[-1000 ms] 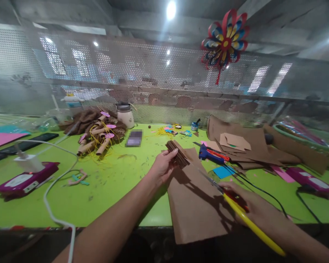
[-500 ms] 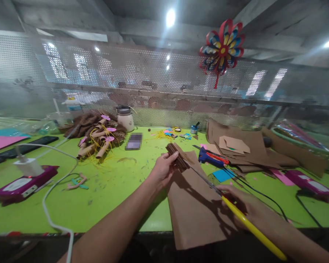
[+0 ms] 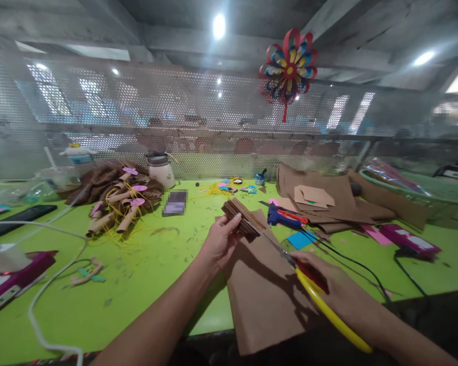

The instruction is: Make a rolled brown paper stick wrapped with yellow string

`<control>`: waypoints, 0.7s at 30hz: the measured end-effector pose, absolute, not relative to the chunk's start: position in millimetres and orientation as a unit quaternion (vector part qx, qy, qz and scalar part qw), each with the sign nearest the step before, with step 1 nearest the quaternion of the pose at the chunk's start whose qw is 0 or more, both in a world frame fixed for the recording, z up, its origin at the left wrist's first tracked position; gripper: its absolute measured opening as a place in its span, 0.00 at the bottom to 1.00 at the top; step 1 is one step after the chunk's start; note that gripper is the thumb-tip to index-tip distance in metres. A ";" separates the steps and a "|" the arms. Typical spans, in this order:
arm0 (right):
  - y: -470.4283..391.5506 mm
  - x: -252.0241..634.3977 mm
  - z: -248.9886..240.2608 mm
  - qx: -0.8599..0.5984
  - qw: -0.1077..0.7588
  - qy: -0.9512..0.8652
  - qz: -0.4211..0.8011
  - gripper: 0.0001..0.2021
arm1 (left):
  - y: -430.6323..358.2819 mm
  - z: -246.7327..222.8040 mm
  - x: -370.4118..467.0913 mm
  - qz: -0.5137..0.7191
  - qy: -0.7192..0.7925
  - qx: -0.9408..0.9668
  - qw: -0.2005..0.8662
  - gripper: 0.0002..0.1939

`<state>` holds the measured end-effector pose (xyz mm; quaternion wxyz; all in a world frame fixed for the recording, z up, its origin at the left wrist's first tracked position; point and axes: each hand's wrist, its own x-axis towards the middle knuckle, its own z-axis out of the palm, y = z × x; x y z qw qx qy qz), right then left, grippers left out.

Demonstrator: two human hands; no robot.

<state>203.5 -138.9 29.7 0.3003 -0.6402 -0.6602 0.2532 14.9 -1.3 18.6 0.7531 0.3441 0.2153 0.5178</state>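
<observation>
Between the thumb and fingers of my left hand [image 3: 223, 241] is a folded stack of brown paper strips [image 3: 244, 223]. My right hand [image 3: 320, 279] grips yellow-handled scissors [image 3: 328, 310], whose blades point up and left towards the lower right end of the stack. Beneath both hands a long sheet of brown paper [image 3: 263, 300] lies on the green table [image 3: 145, 284] and reaches over its front edge. Just beyond the scissors rests a blue glue gun [image 3: 284, 217], beside a blue paper square [image 3: 301, 239].
Brown paper sheets [image 3: 351, 203] and a green basket [image 3: 416, 188] stand at the right, near a purple power strip [image 3: 410, 240]. Paper rolls with yellow string [image 3: 118, 213], a jar [image 3: 161, 170], a phone [image 3: 175, 202] and a white cable [image 3: 38, 310] are on the left.
The view has turned slightly right, so most things appear further left. The scissors' handles are spread wider, and the blades have drawn a little away from the paper stack.
</observation>
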 end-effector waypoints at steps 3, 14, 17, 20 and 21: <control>-139.7 203.5 26.0 -0.655 0.290 -0.660 0.228 0.25 | -2.8 20.5 14.7 0.528 0.211 0.351 0.744 0.08; -143.5 200.6 24.7 -0.670 0.262 -0.668 0.190 0.25 | -5.2 25.3 14.6 0.541 0.222 0.359 0.728 0.08; -143.3 201.4 22.0 -0.663 0.263 -0.680 0.171 0.26 | -5.8 25.8 14.8 0.545 0.220 0.352 0.729 0.07; -144.0 202.1 19.6 -0.655 0.264 -0.691 0.156 0.27 | -6.9 27.1 15.0 0.546 0.217 0.348 0.730 0.07; -144.3 202.2 19.0 -0.654 0.265 -0.692 0.155 0.27 | -7.2 27.7 15.1 0.546 0.216 0.349 0.730 0.07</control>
